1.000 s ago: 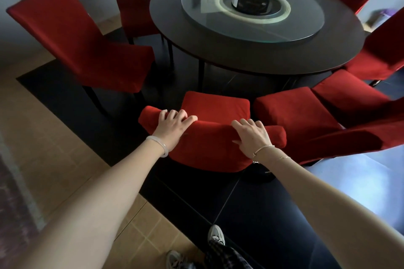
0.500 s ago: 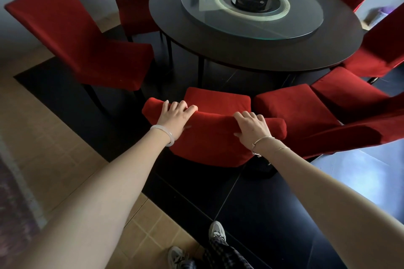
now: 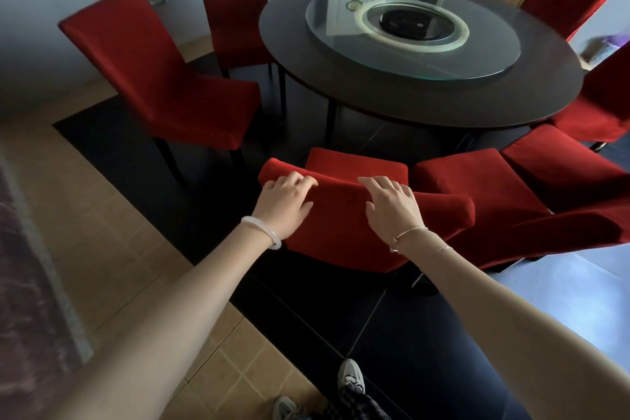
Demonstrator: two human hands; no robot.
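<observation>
Left hand (image 3: 284,204) and right hand (image 3: 392,208) both clamped over chair (image 3: 341,232) back's top edge (fingers curled forward); seat faces round tabletop (image 3: 283,34), not touching.

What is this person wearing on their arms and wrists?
The left arm and right arm are bare, sleeveless. The left wrist carries a smooth, milky-white bangle; the right wrist a thin silver bracelet with small beads and a finer chain. No gloves or rings show.
</observation>
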